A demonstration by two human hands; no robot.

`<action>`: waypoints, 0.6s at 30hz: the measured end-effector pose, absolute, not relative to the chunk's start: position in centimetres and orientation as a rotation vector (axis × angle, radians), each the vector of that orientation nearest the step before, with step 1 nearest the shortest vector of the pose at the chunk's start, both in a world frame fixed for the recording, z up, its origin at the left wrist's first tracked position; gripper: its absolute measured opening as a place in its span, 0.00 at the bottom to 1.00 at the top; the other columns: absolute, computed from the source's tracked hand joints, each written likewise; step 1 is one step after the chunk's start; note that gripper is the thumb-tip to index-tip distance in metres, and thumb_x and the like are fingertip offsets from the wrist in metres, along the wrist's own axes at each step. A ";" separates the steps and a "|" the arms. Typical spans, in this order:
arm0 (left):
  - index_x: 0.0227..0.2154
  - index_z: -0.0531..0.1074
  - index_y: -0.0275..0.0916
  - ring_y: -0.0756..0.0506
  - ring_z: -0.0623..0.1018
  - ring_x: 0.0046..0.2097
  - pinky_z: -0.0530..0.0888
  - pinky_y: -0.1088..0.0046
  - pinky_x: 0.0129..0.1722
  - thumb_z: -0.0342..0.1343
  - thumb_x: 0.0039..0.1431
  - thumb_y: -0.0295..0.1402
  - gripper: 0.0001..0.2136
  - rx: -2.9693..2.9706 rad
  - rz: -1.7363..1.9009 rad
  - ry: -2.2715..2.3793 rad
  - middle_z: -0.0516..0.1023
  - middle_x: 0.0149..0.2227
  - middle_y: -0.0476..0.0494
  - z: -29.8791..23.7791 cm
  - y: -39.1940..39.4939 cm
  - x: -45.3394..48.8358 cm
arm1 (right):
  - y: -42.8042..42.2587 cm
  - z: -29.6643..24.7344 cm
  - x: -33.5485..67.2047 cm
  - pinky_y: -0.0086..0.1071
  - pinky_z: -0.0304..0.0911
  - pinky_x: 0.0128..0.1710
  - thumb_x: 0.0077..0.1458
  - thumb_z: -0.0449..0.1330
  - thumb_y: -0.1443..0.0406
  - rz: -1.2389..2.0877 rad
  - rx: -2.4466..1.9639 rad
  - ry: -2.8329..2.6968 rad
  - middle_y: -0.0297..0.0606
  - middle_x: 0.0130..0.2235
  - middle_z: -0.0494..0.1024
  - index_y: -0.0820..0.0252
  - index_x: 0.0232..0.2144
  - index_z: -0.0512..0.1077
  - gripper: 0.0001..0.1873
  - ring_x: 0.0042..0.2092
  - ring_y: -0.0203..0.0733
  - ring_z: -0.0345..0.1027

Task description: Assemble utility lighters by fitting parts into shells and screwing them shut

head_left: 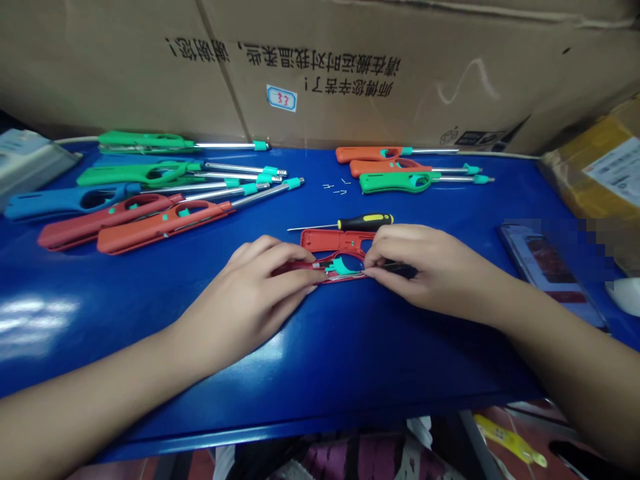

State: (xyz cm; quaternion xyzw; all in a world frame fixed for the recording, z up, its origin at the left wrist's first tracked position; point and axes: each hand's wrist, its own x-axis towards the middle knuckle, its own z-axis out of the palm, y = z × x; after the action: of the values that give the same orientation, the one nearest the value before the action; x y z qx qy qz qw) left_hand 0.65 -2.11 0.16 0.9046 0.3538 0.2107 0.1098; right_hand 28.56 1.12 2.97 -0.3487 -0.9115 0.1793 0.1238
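With the open red lighter casing [345, 278] as the centre of the dial, a pale box [35, 163] sits toward ten o'clock at the left edge, any lettering on it too blurred to read. Also toward ten lie lighters [117, 212] in green, blue, red and orange, with silver rods and teal tips; I can read no brand on them.

The left hand [255, 287] is between eight and nine, fingers curled and pressed over the casing's left end, holding it down on the blue table [320, 373].

Between eleven and twelve, a blue-bordered sticker [281, 98] reads "33" in red, stuck on a cardboard box [125, 80]. Around twelve its black print [325, 61] stands upside down: "师傅您辛苦了!请在搬运时对我温柔些,谢谢您!"

The casing lies between the two hands, a teal trigger [345, 267] inside; just beyond it are a red cover half [325, 240], a black-and-yellow screwdriver [353, 223] and small metal bits [343, 193]. Two orange lighters [370, 167] and a green one [390, 183] lie toward one.

The right hand [417, 260], at three, brings thumb and forefinger nearly together at the casing's right end; what they pinch I cannot tell. Farther out at three is a phone [535, 257], its screen illegible. Between two and three, a taped carton [590, 200] bears a white label [620, 170], too blurred to read.
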 end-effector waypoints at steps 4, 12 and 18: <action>0.52 0.75 0.45 0.42 0.74 0.50 0.71 0.60 0.50 0.55 0.70 0.31 0.11 2.638 0.612 1.050 0.78 0.52 0.43 0.1 -2.2 0.7 | 0.8 3.0 28.4 0.35 0.63 0.40 0.63 0.58 0.69 0.544 -1.029 -2.623 0.38 0.38 0.76 0.58 0.37 0.74 0.05 0.40 0.41 0.69; 0.49 0.76 0.40 0.38 0.76 0.51 0.71 0.55 0.53 0.54 0.67 0.36 0.12 2.692 0.608 1.212 0.78 0.50 0.40 3.0 -1.0 -0.8 | 0.2 2.4 27.9 0.36 0.66 0.43 0.64 0.59 0.66 0.518 -0.916 -2.564 0.42 0.46 0.73 0.56 0.47 0.74 0.09 0.45 0.42 0.69; 0.43 0.77 0.41 0.38 0.78 0.47 0.74 0.56 0.48 0.51 0.66 0.41 0.14 2.635 0.353 1.414 0.79 0.44 0.41 3.7 0.8 -3.0 | 0.0 1.1 27.1 0.38 0.65 0.44 0.66 0.57 0.65 0.478 -0.888 -2.655 0.42 0.47 0.71 0.54 0.48 0.76 0.11 0.45 0.42 0.68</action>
State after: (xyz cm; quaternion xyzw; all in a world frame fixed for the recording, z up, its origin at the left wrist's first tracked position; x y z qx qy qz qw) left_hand -3.03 0.79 3.73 0.8732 0.4687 0.1169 0.0652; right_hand 27.13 -0.01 1.09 -0.3090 -0.9243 0.1664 0.1503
